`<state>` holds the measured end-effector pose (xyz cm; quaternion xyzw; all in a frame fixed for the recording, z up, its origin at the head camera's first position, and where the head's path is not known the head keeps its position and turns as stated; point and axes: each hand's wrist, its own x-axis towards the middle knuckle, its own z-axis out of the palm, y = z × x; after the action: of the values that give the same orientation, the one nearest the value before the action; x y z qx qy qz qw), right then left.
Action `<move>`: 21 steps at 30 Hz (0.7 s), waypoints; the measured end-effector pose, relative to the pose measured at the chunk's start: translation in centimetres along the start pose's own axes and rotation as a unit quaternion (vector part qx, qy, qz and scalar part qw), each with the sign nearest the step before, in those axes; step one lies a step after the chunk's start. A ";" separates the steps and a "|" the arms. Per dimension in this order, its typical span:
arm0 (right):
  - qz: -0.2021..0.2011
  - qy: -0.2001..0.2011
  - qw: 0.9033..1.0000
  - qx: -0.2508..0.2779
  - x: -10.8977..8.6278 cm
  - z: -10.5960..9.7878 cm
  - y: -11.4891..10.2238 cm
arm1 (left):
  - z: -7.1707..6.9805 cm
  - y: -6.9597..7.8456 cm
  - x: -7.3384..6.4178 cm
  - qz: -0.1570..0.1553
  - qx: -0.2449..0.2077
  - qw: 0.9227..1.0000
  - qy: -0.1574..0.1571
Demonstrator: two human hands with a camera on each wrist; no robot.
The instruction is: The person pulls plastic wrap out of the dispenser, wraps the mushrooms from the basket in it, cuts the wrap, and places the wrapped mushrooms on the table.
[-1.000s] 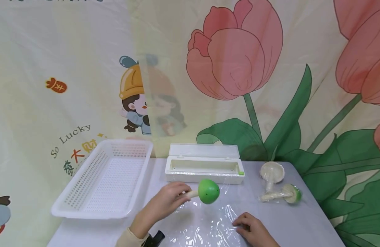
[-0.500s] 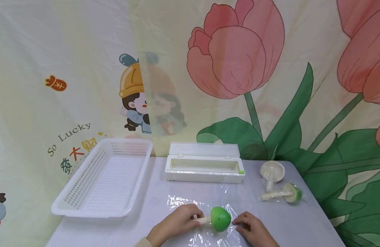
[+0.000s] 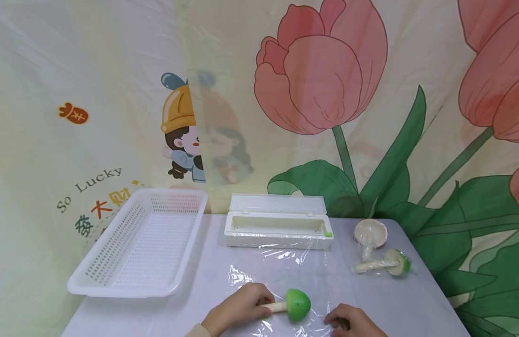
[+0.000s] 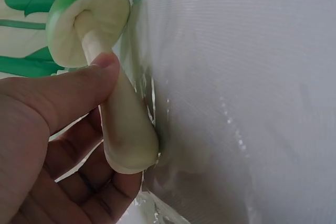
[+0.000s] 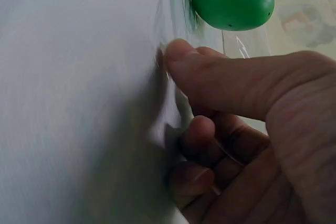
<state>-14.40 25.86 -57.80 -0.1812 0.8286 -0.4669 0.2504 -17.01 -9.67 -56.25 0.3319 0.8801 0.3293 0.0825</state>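
Note:
My left hand [image 3: 242, 305] holds a toy mushroom [image 3: 298, 305] by its pale stem, its green cap pointing right. In the left wrist view the thumb and fingers curl around the stem [image 4: 126, 121], low over the table. Clear plastic wrap [image 3: 238, 276] lies spread under the mushroom. To the right, my right hand [image 3: 354, 322] has thumb and forefinger together at the wrap's edge, pinching it close to the tabletop. The green cap [image 5: 233, 1] shows beyond the thumb in the right wrist view.
A long white box [image 3: 280, 241] with its lid raised stands at the back middle. On the left is a white perforated basket [image 3: 185, 276]. Two wrapped toy mushrooms, one with a white cap [image 3: 370, 232] and one green-capped [image 3: 396, 263], lie at the back right.
My left hand has brought the mushroom down and slightly right, from above the wrap to low over it. The right hand has shifted a little right and nearer the front edge.

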 end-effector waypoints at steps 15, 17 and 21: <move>0.012 -0.017 1.000 0.012 -0.7 -0.1 0.1 | -0.2 0.0 0.1 -0.034 -0.011 0.999 -0.011; 0.012 -0.008 1.000 0.006 -0.7 0.0 0.0 | -0.2 0.1 0.1 -0.034 -0.008 0.999 -0.010; 0.006 0.000 1.000 -0.008 -0.4 -0.1 -0.1 | -0.2 0.0 0.1 -0.033 -0.009 0.999 -0.008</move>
<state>-14.08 26.10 -57.61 -0.1782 0.8333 -0.4587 0.2520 -17.15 -9.70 -56.04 0.3045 0.8870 0.3316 0.1031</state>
